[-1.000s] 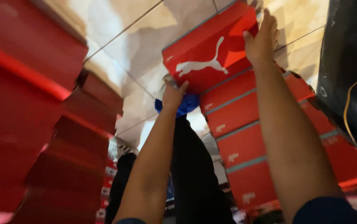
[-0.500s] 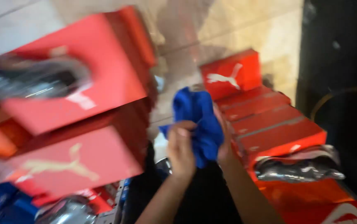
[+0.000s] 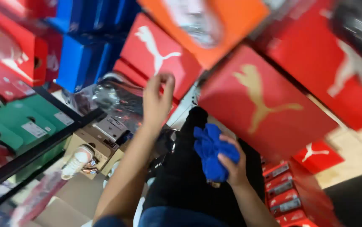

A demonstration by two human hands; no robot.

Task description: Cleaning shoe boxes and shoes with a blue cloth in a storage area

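My right hand (image 3: 233, 166) is closed around a bunched blue cloth (image 3: 209, 152), held low in the middle of the view. My left hand (image 3: 156, 100) is raised with its fingers loosely apart and holds nothing. It is just in front of a red shoe box with a white animal logo (image 3: 158, 54). A larger red box with a gold logo (image 3: 261, 101) sits right of the cloth. The view is blurred by motion.
Red shoe boxes stack all around, with more low on the right (image 3: 282, 189). Blue boxes (image 3: 80, 59) stand at upper left and green boxes (image 3: 25, 122) on a black shelf at left. An orange box (image 3: 214, 25) is overhead. A white shoe (image 3: 78, 162) and plastic-wrapped shoes (image 3: 113, 98) lie below my left hand.
A second ago one hand pressed a red box onto a stack overhead. Both hands then met at the blue cloth. Now only my right hand holds it, and the view has swung to the shelves.
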